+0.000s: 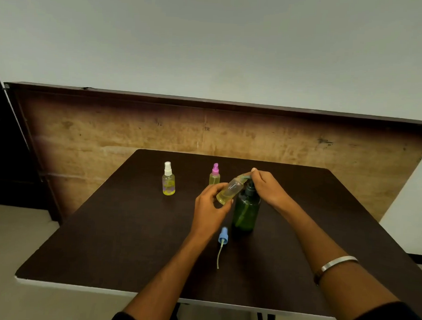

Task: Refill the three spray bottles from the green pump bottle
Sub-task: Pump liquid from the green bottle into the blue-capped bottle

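The green pump bottle (246, 212) stands upright in the middle of the dark table (103, 227). My right hand (268, 187) rests on its pump head, fingers closed over the nozzle. My left hand (208, 206) holds an uncapped clear spray bottle (230, 191) with yellowish liquid, tilted so its open neck meets the pump nozzle. Its blue spray cap (223, 236) with a dip tube lies on the table in front of the green bottle. A white-capped spray bottle (168, 182) and a pink-capped spray bottle (214, 175) stand upright behind, both holding yellow liquid.
A wooden board (133, 129) leans upright behind the table's far edge. The table's near edge (100, 290) has a pale rim. A silver bangle (339, 262) is on my right wrist. Floor lies to the left of the table.
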